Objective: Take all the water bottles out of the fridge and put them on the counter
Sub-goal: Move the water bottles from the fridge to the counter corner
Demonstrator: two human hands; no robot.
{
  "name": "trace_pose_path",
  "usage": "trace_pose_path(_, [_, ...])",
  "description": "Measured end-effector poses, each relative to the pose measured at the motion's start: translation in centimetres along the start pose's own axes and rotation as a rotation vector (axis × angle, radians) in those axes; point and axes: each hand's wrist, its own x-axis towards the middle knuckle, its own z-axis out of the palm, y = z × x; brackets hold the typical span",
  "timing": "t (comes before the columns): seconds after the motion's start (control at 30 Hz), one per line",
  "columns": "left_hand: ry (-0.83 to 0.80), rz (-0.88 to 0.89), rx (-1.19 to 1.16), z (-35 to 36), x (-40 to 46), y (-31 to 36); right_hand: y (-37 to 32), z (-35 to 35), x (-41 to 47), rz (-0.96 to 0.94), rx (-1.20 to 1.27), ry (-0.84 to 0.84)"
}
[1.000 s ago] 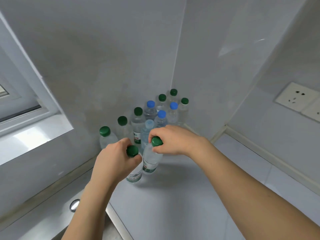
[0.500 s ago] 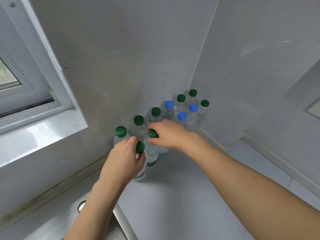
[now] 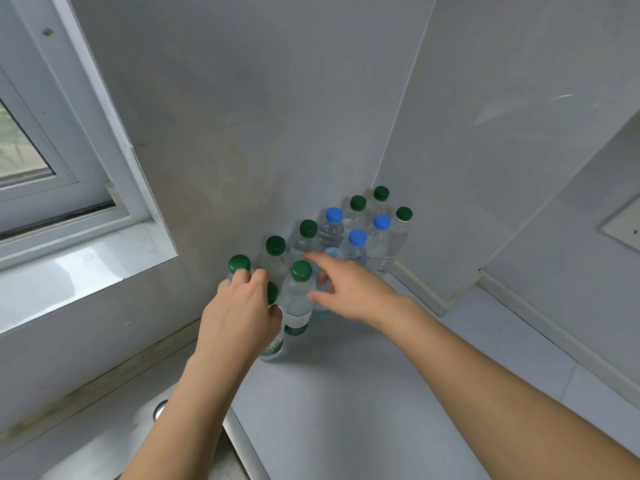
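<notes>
Several clear water bottles with green and blue caps stand grouped in the corner of the pale counter (image 3: 346, 410). My left hand (image 3: 242, 313) grips the top of the nearest green-capped bottle (image 3: 274, 348), which stands on the counter; its cap peeks out between my thumb and fingers. Just to the right stands another green-capped bottle (image 3: 297, 303). My right hand (image 3: 349, 292) hovers beside that one with fingers spread and straight, holding nothing. Behind are a blue-capped bottle (image 3: 333, 226) and more green-capped ones (image 3: 381, 195).
A window (image 3: 31, 161) and its sill (image 3: 79, 271) lie to the left. A metal sink rim (image 3: 235, 434) with a round fitting (image 3: 160, 408) sits at lower left. Walls close the corner behind the bottles. A wall socket (image 3: 623, 226) shows at right.
My right hand has let go of its green-capped bottle's cap and opened. That bottle now stands on the counter. My left hand still holds its bottle.
</notes>
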Motion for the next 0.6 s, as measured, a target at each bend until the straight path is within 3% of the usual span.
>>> trace_pose_path(0.1, [0.141, 0.063, -0.013, -0.9, -0.2, 1.6, 1.2, -0.3, -2.5, 0.071, 0.098, 0.061])
trace_pose_path(0.2, [0.229, 0.235, -0.067, -1.1, 0.5, 4.2, 2.4, -1.0, -5.1, 0.13, 0.113, 0.137])
trace_pose_path(0.4, [0.101, 0.46, -0.1, 1.7, 1.4, 10.3, 6.1, -2.4, -9.7, 0.312, 0.014, 0.155])
trace_pose_path(0.6, [-0.003, 0.722, 0.015, 5.4, -0.1, 17.0, 10.4, -3.8, -17.1, 0.501, -0.004, 0.202])
